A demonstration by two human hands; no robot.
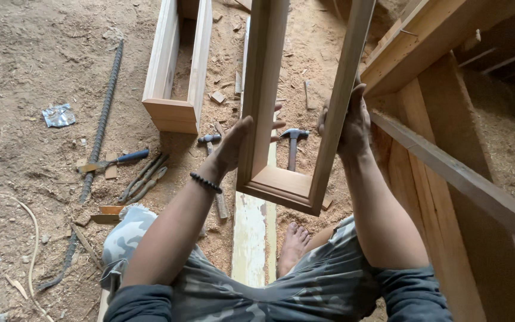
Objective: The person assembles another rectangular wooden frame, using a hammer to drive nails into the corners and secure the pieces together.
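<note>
A: Currently, what is the status of the wooden frame [296, 101]?

B: It is assembled at the visible end: two long side rails joined by a short cross piece at the bottom corner joints. It is held upright and off the ground, above the person's lap. The far end runs out of view, so its state cannot be confirmed.

A: Hand positions?

B: The left hand [236, 143] is pressed against the outer face of the left rail, fingers wrapped round it. The right hand [353, 122] grips the right rail from outside, thumb up along the wood. Both are clamped on the frame; neither holds a tool.

A: Remaining work?

B: Judging by the layout, checking or fitting appears to be in hand. A second frame [177, 71] lies finished-looking on the sawdust floor [37, 65]. Two hammers [292, 146] rest on the ground beneath the held frame, untouched, beside a pale plank [251, 238]. A blue-handled tool [114, 161] lies further left, near a ribbed steel bar [99, 128].
</note>
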